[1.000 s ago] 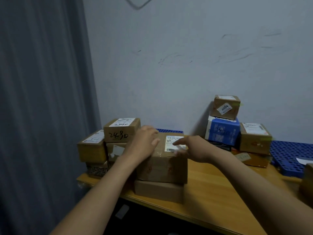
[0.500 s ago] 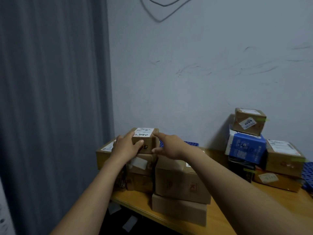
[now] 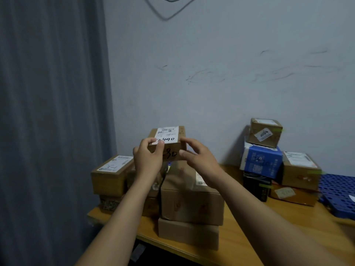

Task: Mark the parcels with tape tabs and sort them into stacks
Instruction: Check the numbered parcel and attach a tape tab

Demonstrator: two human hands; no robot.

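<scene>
A small brown parcel [image 3: 170,148] with a white label marked 2490 is lifted above the left stacks, held between both hands. My left hand [image 3: 148,160] grips its left end, thumb on the label. My right hand [image 3: 197,160] holds its right end with fingers curled round the corner. Below sits a taped brown parcel [image 3: 192,204] on a flat plain box [image 3: 188,234]. A labelled parcel marked 3-1 [image 3: 110,176] lies to the left.
At the right by the wall stands a stack: a brown box marked 3004 [image 3: 265,133], a blue box [image 3: 261,162], a black box [image 3: 256,186] and a brown box [image 3: 300,172]. A blue perforated tray [image 3: 338,192] lies at far right. The wooden table [image 3: 269,227] meets a grey curtain [image 3: 51,112] on the left.
Both hands left the taped parcel, took the small 2490 parcel from the left stack and raised it. The camera tilted upward.
</scene>
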